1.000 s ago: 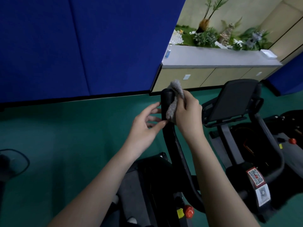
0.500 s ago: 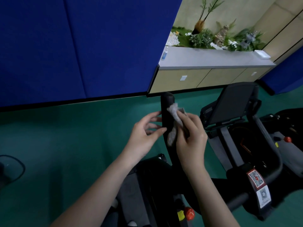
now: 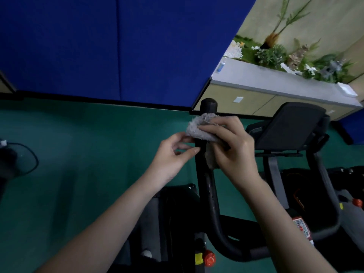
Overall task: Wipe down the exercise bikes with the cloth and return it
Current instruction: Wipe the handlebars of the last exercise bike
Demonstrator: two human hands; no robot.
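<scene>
The cloth (image 3: 199,129) is being gripped against the handlebar (image 3: 208,105) by the right hand (image 3: 234,148); the handlebar is being touched by the relaxed left hand (image 3: 169,157).

Cloth (image 3: 199,131) vs 0.5 s ago: back up the handlebar post (image 3: 206,186), now just under the bare top cap (image 3: 208,104). It wraps across the post's front w/ a bunch sticking out on the left. 1 s ago it covered the cap.

Right hand (image 3: 232,146) has turned, so its fingers lie across the cloth pointing left. Left hand (image 3: 173,154): thumb tip now at the cloth's left edge.

View has tilted: counter (image 3: 275,81) slopes down to the right.
</scene>
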